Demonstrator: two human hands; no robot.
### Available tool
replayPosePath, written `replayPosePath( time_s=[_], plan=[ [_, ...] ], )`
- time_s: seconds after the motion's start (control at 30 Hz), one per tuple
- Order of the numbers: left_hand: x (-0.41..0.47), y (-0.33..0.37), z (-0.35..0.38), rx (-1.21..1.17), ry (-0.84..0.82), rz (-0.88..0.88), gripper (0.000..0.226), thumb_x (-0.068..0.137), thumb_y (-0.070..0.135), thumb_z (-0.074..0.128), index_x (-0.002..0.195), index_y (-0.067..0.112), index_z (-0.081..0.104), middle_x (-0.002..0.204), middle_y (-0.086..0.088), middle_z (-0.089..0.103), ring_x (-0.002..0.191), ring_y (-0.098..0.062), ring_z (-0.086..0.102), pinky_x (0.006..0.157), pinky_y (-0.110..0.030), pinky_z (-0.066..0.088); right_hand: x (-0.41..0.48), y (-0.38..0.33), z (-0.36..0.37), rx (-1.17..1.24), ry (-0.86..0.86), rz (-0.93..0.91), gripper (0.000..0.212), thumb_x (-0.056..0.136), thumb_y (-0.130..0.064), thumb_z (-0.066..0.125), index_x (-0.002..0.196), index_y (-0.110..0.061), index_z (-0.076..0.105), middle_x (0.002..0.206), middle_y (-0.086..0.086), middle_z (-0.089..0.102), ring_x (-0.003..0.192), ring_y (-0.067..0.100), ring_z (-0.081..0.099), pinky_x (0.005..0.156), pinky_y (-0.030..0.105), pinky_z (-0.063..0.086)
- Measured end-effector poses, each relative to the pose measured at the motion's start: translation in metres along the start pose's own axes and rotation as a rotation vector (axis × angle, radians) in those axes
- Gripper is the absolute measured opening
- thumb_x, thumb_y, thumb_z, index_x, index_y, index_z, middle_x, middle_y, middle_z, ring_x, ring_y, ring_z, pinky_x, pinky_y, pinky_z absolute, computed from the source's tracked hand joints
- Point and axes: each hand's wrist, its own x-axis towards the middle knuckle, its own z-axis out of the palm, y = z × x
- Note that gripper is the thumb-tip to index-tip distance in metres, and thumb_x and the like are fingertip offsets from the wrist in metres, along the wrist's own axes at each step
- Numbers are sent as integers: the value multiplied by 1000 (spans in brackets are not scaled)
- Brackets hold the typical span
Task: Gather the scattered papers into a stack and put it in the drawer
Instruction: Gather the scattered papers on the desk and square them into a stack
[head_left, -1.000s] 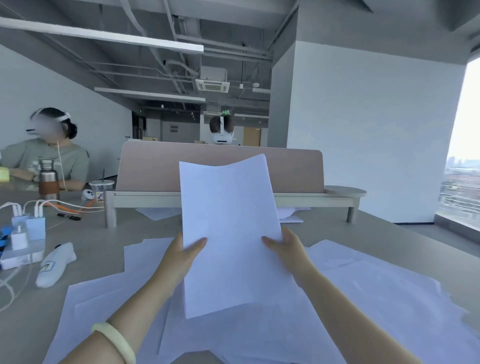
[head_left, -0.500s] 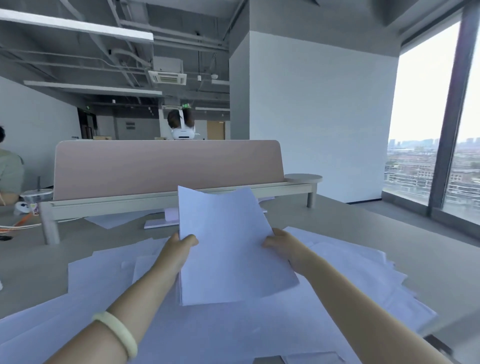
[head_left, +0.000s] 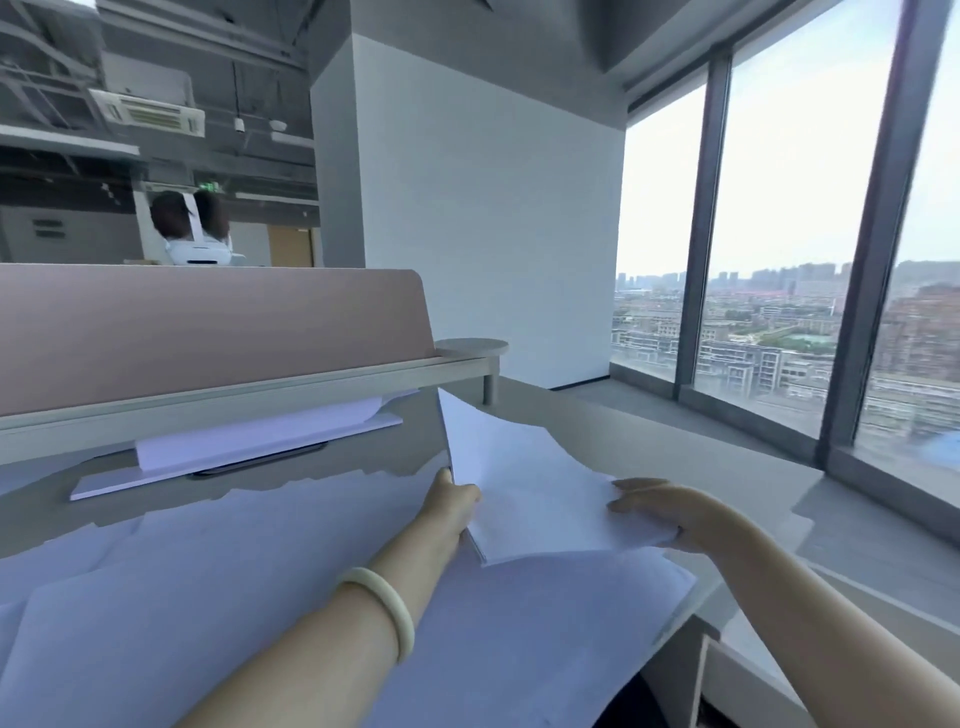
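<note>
Pink desk screen (head_left: 208, 332) at upper left, big window (head_left: 779, 208) at right, loose sheets (head_left: 234, 597) all over the desk (head_left: 649, 431) lower left. Paper stack (head_left: 535, 499), white w/ curled top, is mid-frame above them; left hand (head_left: 452, 506) grips its left edge, right hand (head_left: 662, 512) pinches the right edge.

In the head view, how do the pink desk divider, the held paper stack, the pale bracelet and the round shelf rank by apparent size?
1. pink desk divider
2. held paper stack
3. pale bracelet and round shelf look alike; bracelet nearer, so unranked
</note>
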Motion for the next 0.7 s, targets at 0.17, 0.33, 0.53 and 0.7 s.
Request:
replayPosePath(
  time_s=[0.17, 0.33, 0.53, 0.7],
  plan=[
    [16, 2, 53, -55, -87, 10, 41, 90, 1, 55, 129, 2, 43, 110, -13, 58, 90, -22, 56, 74, -30, 45, 15, 5, -37, -291, 354, -75, 49, 82, 4, 65, 128, -11, 55, 90, 7, 59, 83, 25, 56, 74, 26, 46],
    [17, -8, 59, -49, -284, -117, 55, 89, -5, 56, 139, 3, 37, 132, -22, 54, 101, -31, 62, 71, -40, 56, 26, 17, -46, -738, 530, -14, 50, 79, -14, 70, 128, -17, 57, 124, 9, 61, 110, 26, 60, 91, 29, 46],
    [6, 0, 26, 122, -200, -49, 46, 92, 5, 53, 136, 8, 41, 104, -10, 56, 80, -22, 58, 68, -25, 51, 15, -1, 3, -1052, 504, -131, 50, 88, -22, 60, 136, -23, 47, 140, 3, 47, 123, 25, 50, 95, 32, 44],
    [-13, 4, -41, 366, -86, 5, 48, 92, 17, 56, 137, 13, 44, 119, -7, 52, 94, -21, 52, 71, -25, 43, 15, -26, 92, -957, 178, -401, 63, 88, -37, 62, 143, -18, 38, 150, 2, 37, 135, 21, 39, 105, 31, 36]
  ],
)
